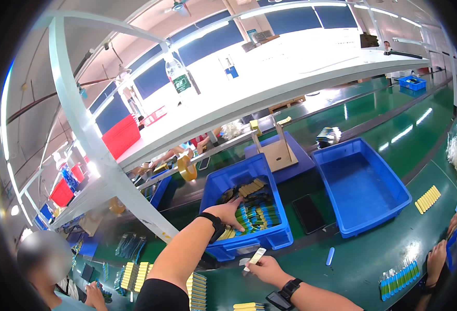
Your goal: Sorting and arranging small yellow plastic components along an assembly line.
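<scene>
My left hand (227, 213), a dark band on its wrist, reaches into a blue plastic bin (285, 236). Its thumb and fingers are spread against small green, blue and yellow packets (257, 215) that fill the bin in rows. In front of the bin, my right hand (266, 270) pinches a slim pale yellow strip-shaped piece (256, 258) between thumb and fingers. Something clear, like plastic film, shows beside that piece. Its exact kind is too small to make out.
To the right are a second blue bin (360, 186) and a black phone (308, 213). Yellow pieces (427, 199) and blue-green packets (399, 280) lie in rows on the green table. A white post (99, 140) rises left of my arm; co-workers' hands (436, 259) flank me.
</scene>
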Demonstrator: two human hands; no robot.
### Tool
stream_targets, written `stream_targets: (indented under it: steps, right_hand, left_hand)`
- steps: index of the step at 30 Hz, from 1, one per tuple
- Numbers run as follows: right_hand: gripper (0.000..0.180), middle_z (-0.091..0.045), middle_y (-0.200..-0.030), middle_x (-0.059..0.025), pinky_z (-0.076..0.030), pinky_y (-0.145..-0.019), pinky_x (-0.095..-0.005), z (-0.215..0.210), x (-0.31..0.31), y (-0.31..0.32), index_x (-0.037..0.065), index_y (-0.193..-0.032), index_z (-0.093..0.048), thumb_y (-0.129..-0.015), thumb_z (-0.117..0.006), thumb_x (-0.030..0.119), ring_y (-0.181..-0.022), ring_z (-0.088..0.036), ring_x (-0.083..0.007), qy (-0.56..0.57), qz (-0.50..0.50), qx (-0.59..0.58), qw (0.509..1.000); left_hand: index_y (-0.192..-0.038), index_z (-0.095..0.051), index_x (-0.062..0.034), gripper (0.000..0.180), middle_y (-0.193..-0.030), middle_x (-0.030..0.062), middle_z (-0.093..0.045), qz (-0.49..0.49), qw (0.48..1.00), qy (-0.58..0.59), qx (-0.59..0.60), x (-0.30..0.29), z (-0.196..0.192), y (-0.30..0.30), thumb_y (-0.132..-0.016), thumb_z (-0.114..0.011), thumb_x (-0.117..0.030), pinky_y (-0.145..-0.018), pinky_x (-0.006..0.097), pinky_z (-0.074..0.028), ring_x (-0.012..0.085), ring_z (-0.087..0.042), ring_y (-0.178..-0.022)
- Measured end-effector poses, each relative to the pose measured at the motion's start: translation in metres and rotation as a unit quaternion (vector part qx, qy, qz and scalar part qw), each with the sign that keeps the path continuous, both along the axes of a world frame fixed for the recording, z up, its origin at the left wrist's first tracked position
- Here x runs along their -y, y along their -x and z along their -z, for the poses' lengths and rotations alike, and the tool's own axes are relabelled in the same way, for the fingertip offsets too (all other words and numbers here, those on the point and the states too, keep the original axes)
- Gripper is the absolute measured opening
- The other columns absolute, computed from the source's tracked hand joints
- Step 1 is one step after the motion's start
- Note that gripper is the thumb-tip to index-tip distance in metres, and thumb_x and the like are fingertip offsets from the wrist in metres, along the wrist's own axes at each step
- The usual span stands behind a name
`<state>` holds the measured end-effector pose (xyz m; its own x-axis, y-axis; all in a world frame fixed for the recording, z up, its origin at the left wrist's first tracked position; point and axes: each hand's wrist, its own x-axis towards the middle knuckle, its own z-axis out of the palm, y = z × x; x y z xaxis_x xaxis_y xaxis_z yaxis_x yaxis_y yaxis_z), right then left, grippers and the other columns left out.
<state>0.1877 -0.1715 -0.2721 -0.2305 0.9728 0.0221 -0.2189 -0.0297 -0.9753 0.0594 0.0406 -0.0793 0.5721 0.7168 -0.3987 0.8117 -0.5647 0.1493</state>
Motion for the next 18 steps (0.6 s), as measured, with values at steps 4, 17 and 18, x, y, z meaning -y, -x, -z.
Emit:
stream_targets:
  steps: [4, 17, 18]
  right_hand:
    - [0.025, -0.074, -0.09, -0.0008, -0.052, -0.073, -0.0267, 0.014, -0.003, 0.008, 0.005, -0.116, -0.077, -0.097, -0.071, 0.021, -0.079, -0.064, -0.0077, 0.003, -0.012, -0.043, 0.999]
    - [0.024, -0.074, -0.089, -0.0013, -0.051, -0.07, -0.0263, 0.006, -0.01, 0.002, 0.004, -0.113, -0.077, -0.098, -0.071, 0.022, -0.076, -0.063, -0.0072, 0.027, 0.001, -0.049, 0.998]
    - [0.024, -0.074, -0.089, -0.0013, -0.051, -0.07, -0.0263, 0.009, -0.013, 0.003, 0.004, -0.113, -0.077, -0.098, -0.071, 0.022, -0.076, -0.063, -0.0072, 0.028, -0.002, -0.049, 0.998]
  left_hand:
    - [-0.166, -0.016, -0.0072, 0.14, -0.164, 0.022, -0.035, -0.08, 0.997, -0.012, -0.009, -0.024, 0.011, 0.011, -0.058, -0.099, -0.041, -0.121, 0.042, -0.037, 0.035, -0.039, -0.15]
    - [-0.134, -0.063, -0.0045, 0.072, -0.118, 0.0181, -0.074, -0.101, 0.993, -0.05, 0.025, -0.075, 0.014, 0.013, -0.072, -0.093, -0.027, -0.095, 0.04, -0.055, 0.0325, -0.071, -0.109]
    - [-0.134, -0.063, -0.0045, 0.072, -0.118, 0.0181, -0.074, -0.104, 0.993, -0.049, 0.024, -0.076, 0.01, 0.016, -0.072, -0.093, -0.027, -0.095, 0.04, -0.055, 0.0325, -0.071, -0.109]
